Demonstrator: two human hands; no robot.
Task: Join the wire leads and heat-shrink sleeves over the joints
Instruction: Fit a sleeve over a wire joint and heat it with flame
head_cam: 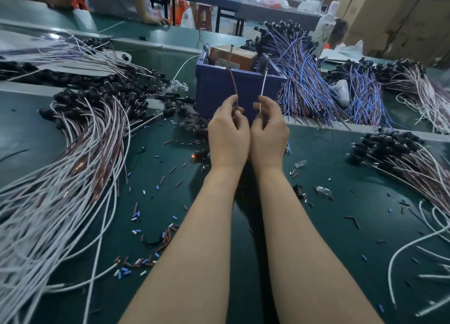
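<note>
The green desk (pixel 328 238) stretches ahead, with a large bundle of white and brown wires (pixel 73 177) fanned across its left side and a bundle of blue wires (pixel 304 84) at the far right of a blue bin (pixel 219 92). Both bare forearms reach forward side by side, and the hands are raised close together just in front of the bin, backs toward the camera. The left hand (pixel 229 133) has its fingers curled, pinching a brown lead (pixel 234 82) that stands upright from it. The right hand (pixel 269 133) likewise pinches a white lead (pixel 264 82), upright and just beside the brown one, not touching. Short sleeve pieces (pixel 134 218) lie scattered on the desk beneath the arms.
</note>
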